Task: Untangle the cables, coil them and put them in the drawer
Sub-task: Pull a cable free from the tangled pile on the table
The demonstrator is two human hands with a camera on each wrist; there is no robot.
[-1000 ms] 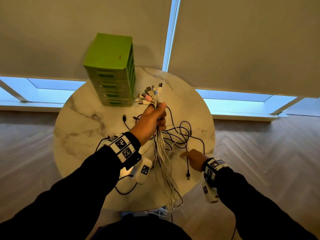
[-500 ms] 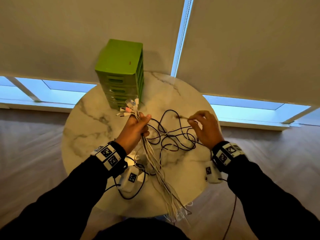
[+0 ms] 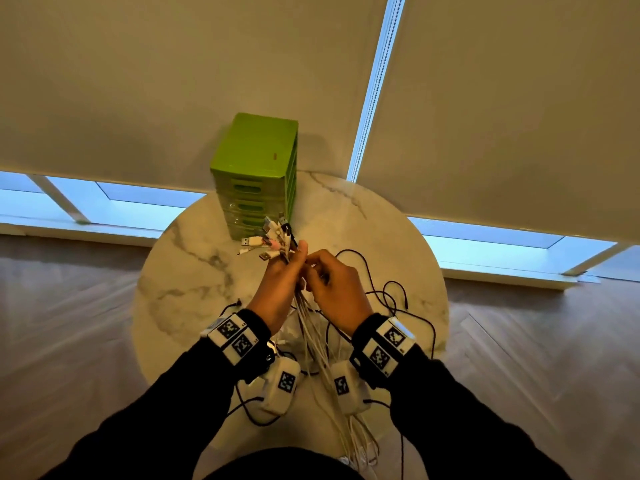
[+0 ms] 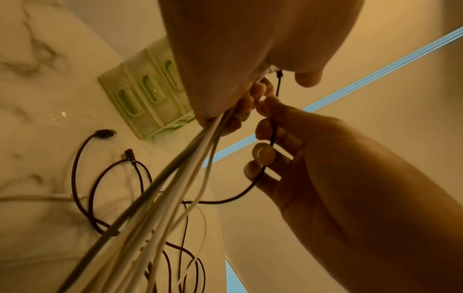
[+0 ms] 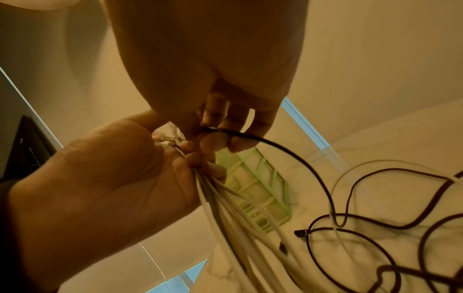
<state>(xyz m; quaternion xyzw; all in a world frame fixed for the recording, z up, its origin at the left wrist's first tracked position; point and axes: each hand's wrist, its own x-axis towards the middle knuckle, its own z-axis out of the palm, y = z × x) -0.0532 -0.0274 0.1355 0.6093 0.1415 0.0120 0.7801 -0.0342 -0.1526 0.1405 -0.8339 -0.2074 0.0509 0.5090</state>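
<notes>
Where the left hand and right hand meet above the table, fingers hide how the cables cross, and both wrist views are dim and amber, so plug types there are hard to read. The lower ends of the white cable bundle run off the near table edge, out of sight.

That left hand is raised with its back to the head camera, fingers wrapped tight round the bundle, whose connectors fan out above the fist in front of the drawer unit. Just beside it, the right hand has its fingers curled and pinches a thin black cable that runs across the fingertips and sags in a loose arc toward the table. Each wrist carries a band with square black-and-white markers.

Smooth white strands make up the bundle, with 1 grey strand among them. More black cables lie in open loops on the round marble table, which is pale, glossy and grey-veined. Green plastic, boxy and upright, the drawer unit stands at the far edge, its stacked drawers all closed, each with a slot handle. Behind it hang plain roller blinds.
</notes>
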